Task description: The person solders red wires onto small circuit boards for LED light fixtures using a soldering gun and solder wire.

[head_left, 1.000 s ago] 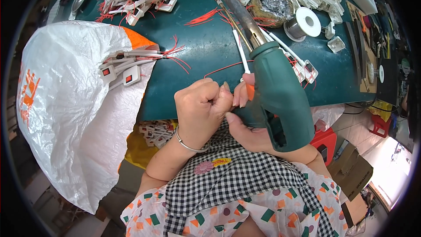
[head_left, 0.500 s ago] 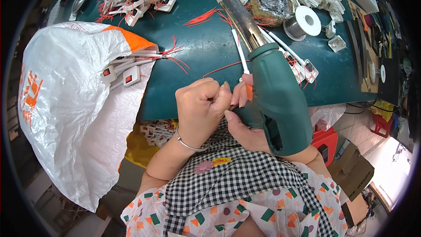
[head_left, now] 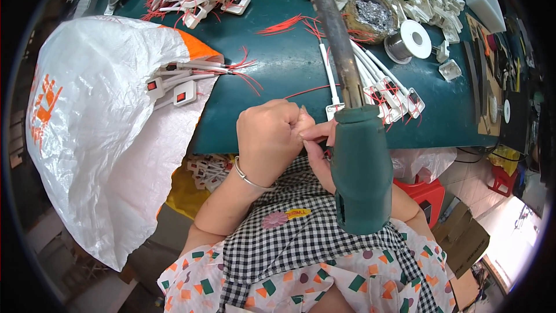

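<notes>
The left hand (head_left: 267, 139) is held as a closed fist just past the near edge of the green tabletop (head_left: 278, 64), with the fingers clenched inward; something small seems to be pinched at the thumb side, but what it is cannot be told. A thin metal bangle (head_left: 250, 178) is worn on the left wrist. The right hand (head_left: 319, 153) is largely hidden behind the thick green handle of a soldering iron (head_left: 360, 168), whose dark barrel is seen running away across the tabletop. The right fingers (head_left: 317, 132) are stretched toward the left fist and are touching it, pinched on a small item at the meeting point; whether the handle itself is gripped cannot be told.

A small white switch part with a long white lead (head_left: 331, 90) is laid on the tabletop just beyond the hands, beside the barrel. To the right of the barrel a fanned bunch of white switch parts with red wires (head_left: 394, 95) is seen. Farther back, a round pot of grey solder dross (head_left: 372, 14) and a spool of solder wire (head_left: 411, 40) are set side by side. On the left, a large white sack (head_left: 92, 127) is spread open, with more switch parts at its mouth.
</notes>
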Motion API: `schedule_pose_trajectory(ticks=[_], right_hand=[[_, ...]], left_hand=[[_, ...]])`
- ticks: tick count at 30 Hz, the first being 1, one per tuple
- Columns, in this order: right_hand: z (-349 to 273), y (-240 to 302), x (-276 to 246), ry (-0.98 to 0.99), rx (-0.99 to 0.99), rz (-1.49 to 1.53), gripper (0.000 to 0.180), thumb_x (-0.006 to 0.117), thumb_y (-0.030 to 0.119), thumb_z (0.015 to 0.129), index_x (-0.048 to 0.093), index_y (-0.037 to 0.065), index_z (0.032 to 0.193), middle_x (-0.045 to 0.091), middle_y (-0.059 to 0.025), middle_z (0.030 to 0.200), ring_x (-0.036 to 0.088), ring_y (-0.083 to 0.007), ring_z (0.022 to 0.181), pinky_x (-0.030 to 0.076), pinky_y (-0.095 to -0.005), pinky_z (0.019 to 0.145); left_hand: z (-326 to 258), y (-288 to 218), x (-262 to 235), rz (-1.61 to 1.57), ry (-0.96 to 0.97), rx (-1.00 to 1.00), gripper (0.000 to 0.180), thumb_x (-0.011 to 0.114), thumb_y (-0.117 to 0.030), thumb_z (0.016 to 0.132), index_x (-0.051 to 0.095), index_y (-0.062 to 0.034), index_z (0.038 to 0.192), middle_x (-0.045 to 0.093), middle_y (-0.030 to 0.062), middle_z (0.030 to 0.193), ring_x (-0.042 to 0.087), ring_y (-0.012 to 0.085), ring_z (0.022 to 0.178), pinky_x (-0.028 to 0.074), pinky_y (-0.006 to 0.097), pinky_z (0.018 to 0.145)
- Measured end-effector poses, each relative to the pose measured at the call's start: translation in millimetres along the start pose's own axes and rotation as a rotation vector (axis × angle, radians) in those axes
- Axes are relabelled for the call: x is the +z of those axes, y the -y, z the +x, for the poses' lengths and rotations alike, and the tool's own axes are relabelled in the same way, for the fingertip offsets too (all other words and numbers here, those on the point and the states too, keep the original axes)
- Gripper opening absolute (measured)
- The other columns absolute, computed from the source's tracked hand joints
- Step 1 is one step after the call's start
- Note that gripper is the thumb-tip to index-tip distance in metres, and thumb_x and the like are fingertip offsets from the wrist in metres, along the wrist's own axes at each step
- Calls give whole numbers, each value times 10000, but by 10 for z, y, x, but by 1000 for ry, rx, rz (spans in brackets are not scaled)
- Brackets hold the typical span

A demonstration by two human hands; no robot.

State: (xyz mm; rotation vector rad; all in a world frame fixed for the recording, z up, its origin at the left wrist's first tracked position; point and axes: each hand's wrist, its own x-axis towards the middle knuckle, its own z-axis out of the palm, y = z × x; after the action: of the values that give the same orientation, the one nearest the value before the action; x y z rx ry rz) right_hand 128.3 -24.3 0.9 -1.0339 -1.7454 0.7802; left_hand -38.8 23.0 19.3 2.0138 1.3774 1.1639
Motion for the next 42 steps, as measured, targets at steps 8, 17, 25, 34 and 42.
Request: schedule_pose_trajectory(ticks=[8,17,25,34,42], right_hand=[[222,282,-12,-27,-58,-419,224,765,92,707,644,141,889,675,54,876,602,-169,686,475,-291,590],[184,245,-80,160,186,-423,471,693,-2,767,540,13,1212,617,-31,835,624,-145,771,512,-269,690],[368,367,-145,153,107,89,714,658,-151,771,297,-1,1368,474,-41,921,635,-140,836,537,-291,782],[362,413,-233,106,138,191,739,701,-148,770,297,23,1365,464,-31,924,671,-164,890,541,-302,798],[3,61,-108,86,253,68,311,729,-59,798,572,20,1055,663,-54,827,661,-120,781,544,-248,685]], left_hand=[[-2,-127,-80,174,94,-113,195,674,-171,683,584,-67,545,589,100,569,590,287,491,447,374,431],[4,-145,-121,259,156,-82,204,697,-164,692,594,-57,553,586,106,570,589,295,496,452,380,441],[51,-168,-174,-30,227,-228,271,702,-96,735,533,-5,545,527,136,535,538,308,470,432,375,458],[92,-166,-170,-139,337,-327,318,679,-76,759,475,13,532,445,154,493,475,301,430,451,358,528],[107,-111,-85,9,394,-185,165,697,-110,709,618,-26,590,588,165,604,592,343,545,474,401,520]])
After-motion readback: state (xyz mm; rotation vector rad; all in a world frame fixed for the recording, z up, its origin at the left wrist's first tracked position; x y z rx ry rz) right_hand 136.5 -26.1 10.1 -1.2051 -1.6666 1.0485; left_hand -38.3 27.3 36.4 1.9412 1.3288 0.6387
